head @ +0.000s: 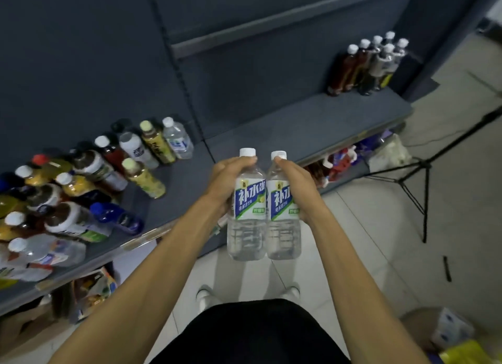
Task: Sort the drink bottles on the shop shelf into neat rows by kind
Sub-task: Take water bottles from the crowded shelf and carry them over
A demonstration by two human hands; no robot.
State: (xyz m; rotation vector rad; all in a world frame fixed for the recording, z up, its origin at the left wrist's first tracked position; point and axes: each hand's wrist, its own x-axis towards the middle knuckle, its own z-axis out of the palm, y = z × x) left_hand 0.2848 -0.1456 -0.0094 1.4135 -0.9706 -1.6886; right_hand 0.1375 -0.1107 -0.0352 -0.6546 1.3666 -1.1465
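I hold two clear drink bottles with white caps and blue-green labels side by side, in the air in front of the shelf edge. My left hand (pixel 222 181) grips the left bottle (pixel 248 209) round its shoulder. My right hand (pixel 294 181) grips the right bottle (pixel 284 214) the same way. On the left of the grey shelf (pixel 298 130) stands a jumbled crowd of mixed bottles (pixel 81 184), with another clear bottle (pixel 178 138) at its right end. At the far right of the shelf several dark bottles (pixel 366 65) stand in neat rows.
The middle stretch of the shelf between the two groups is bare board. A lower shelf holds colourful packets (pixel 339 162). A black tripod (pixel 418 181) stands on the tiled floor to the right. Packages (pixel 451 333) lie at the bottom right.
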